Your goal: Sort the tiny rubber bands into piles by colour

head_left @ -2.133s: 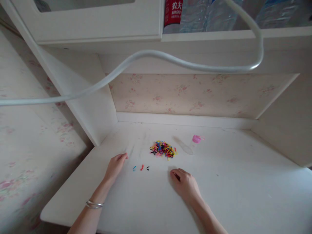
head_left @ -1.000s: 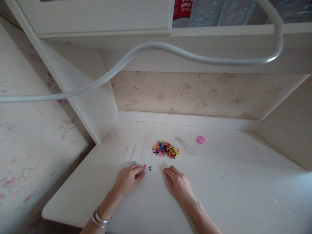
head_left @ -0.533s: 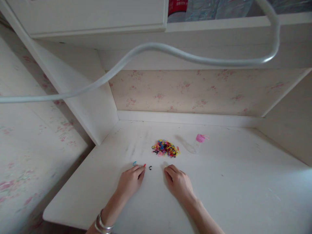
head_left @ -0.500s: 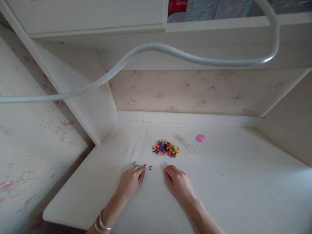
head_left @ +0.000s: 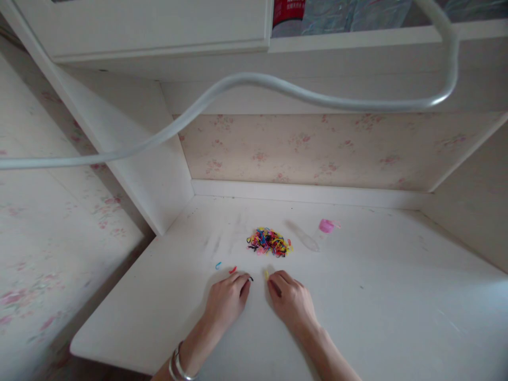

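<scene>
A heap of small, many-coloured rubber bands (head_left: 269,242) lies on the white desk, beyond both hands. My left hand (head_left: 228,296) is closed in a pinch on a black rubber band (head_left: 251,279), which sticks out at the fingertips. Just past its knuckles lie a red rubber band (head_left: 233,270) and, farther left, a blue rubber band (head_left: 218,265). To the right, the curled fingers of my right hand (head_left: 291,297) pinch a yellow rubber band (head_left: 266,274) against the desk. The thumbs and fingertips are partly hidden.
A clear container with a pink lid (head_left: 326,226) stands right of the heap. A thick pale cable (head_left: 254,79) crosses the upper view. Overhead is a white cabinet (head_left: 159,26); side panels flank the desk (head_left: 377,317), and its left edge is visible.
My left hand has moved right, from the red rubber band to the black one, leaving the red one on the desk. The yellow rubber band now shows at my right fingertips.
</scene>
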A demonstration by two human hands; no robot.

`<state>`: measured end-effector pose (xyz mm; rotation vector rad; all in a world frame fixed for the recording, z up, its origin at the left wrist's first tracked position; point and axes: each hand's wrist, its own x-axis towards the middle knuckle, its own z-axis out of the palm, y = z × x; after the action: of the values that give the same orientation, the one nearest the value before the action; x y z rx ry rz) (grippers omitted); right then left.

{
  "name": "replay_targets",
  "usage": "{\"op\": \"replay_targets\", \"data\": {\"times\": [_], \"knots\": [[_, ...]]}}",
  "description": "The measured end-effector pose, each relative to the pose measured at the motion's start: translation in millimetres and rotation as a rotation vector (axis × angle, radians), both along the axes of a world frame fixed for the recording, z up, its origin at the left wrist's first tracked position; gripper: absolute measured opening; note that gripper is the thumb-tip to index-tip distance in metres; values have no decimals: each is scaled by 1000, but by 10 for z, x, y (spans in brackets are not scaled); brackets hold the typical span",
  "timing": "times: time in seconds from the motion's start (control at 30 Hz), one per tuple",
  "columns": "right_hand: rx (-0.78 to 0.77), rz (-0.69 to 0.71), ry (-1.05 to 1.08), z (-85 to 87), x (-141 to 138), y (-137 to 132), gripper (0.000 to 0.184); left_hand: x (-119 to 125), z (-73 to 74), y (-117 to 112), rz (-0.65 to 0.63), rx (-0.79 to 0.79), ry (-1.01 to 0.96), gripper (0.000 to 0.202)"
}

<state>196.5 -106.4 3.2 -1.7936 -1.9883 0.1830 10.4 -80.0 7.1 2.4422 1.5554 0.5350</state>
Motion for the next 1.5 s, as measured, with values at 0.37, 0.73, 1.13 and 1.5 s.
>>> {"op": "replay_targets", "data": {"times": [0.37,0.73,1.13,1.5], "knots": [[-40,-56,-67,-8,-13,30,35,176,17,73,25,-25,-10,28],[-20,-141,-69,-21,89,-6,33,-244,87,128,287,15,27,21],[-48,-142,-49,-32,94,-6,26,-312,65,173,342,-25,-11,25],[-32,-181,-48,-47,94,4,32,-608,6,304,375,-11,55,21]]}}
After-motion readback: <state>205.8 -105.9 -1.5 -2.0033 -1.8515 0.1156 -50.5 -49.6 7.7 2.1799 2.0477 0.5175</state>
